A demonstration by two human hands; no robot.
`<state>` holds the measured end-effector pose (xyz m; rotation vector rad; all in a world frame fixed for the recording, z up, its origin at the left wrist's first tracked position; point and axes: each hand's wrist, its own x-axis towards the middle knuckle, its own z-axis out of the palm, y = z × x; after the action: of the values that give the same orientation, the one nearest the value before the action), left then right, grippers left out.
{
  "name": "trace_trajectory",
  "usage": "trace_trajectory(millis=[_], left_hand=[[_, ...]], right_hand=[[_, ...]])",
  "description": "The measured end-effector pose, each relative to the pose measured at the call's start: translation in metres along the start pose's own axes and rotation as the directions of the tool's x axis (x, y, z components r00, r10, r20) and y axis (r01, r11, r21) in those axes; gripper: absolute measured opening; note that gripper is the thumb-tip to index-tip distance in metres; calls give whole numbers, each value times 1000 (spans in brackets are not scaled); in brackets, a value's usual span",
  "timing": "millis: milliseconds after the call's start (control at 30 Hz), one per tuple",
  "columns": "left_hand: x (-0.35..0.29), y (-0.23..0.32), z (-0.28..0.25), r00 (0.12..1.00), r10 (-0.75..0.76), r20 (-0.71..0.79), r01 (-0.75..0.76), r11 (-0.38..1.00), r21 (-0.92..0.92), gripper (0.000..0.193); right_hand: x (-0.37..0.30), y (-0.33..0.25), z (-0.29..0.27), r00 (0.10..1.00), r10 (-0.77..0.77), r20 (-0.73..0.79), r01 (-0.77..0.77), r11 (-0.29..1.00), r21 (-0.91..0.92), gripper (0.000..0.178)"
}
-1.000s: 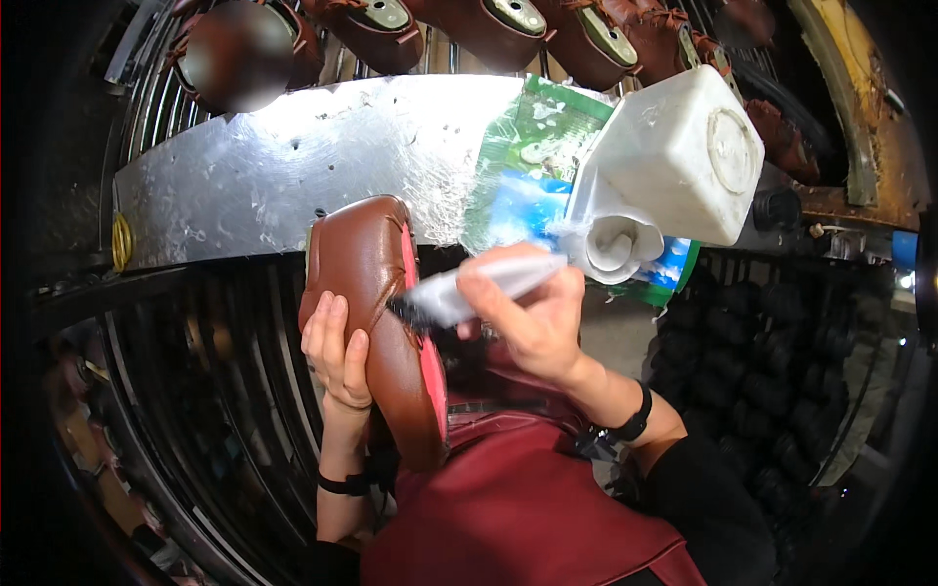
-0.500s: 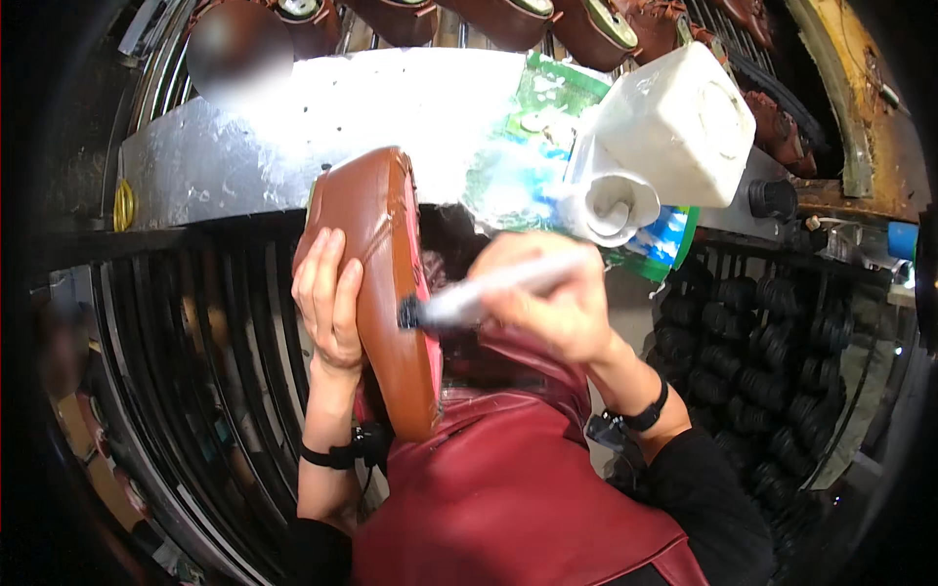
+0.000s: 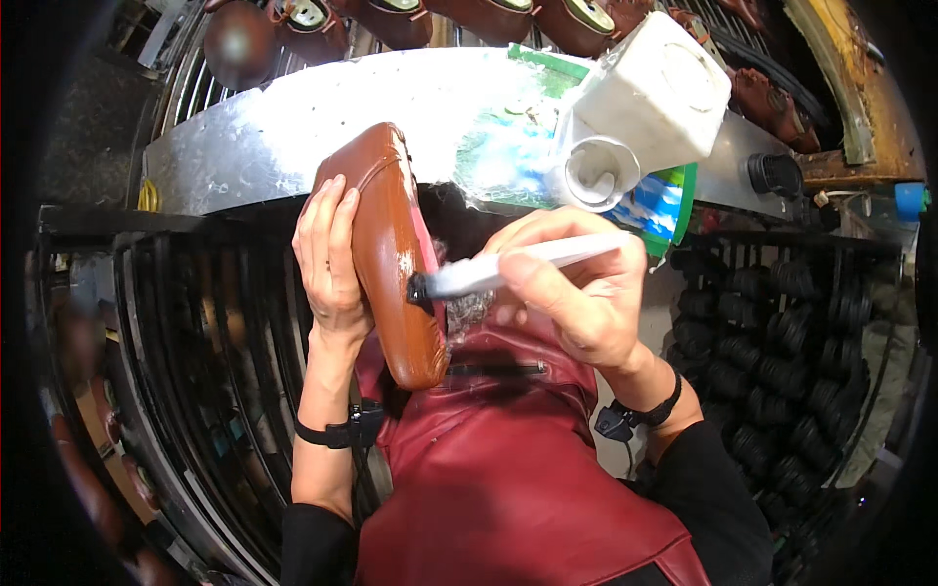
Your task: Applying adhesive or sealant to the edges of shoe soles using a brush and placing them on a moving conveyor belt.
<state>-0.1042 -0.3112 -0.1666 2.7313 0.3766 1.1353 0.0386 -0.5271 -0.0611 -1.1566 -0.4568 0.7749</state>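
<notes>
A brown leather shoe upper point(image 3: 376, 234) stands tilted in front of me, its toe toward my apron and its pink underside facing right. My left hand point(image 3: 330, 259) is closed round its left side, fingers lying over the leather. In my right hand point(image 3: 581, 293) is a brush with a white handle point(image 3: 547, 256), held between thumb and fingers. Its black bristles point(image 3: 418, 288) touch the lower edge of the upper, near the pink underside. A glossy, wet-looking streak shows along that edge.
Ahead lies a metal worktop point(image 3: 293, 127) with a green and blue plastic sheet point(image 3: 508, 146) on it. A white plastic container point(image 3: 650, 88) with a round opening rests there. More brown shoes point(image 3: 401, 24) stand on the rack behind. Black racks flank me; black round parts point(image 3: 752, 342) fill the right one.
The shoe upper has moved a little away from me and turned, its toe edge now more in view. My right hand has shifted right and up, and the brush sits nearer the toe.
</notes>
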Motion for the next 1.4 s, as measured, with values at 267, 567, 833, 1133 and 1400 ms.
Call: trace_trajectory(millis=[267, 567, 833, 1133, 1400], left_hand=[[29, -1, -9, 994, -77, 82, 77, 997, -2, 66], [98, -17, -29, 968, -138, 209, 171, 974, -150, 72], [109, -77, -17, 871, -297, 391, 473, 721, -506, 95], [60, -64, -28, 738, -578, 349, 585, 289, -758, 77], [-26, -22, -28, 577, -631, 518, 726, 106, -679, 63]], right_hand=[[16, -25, 5, 799, -394, 454, 522, 829, -202, 22], [81, -69, 19, 656, -498, 567, 712, 658, -245, 22], [147, 9, -23, 787, -506, 354, 617, 663, -425, 22], [43, 31, -71, 729, -432, -531, 300, 899, -319, 20], [40, 64, -73, 664, -262, -701, 159, 965, -210, 21]])
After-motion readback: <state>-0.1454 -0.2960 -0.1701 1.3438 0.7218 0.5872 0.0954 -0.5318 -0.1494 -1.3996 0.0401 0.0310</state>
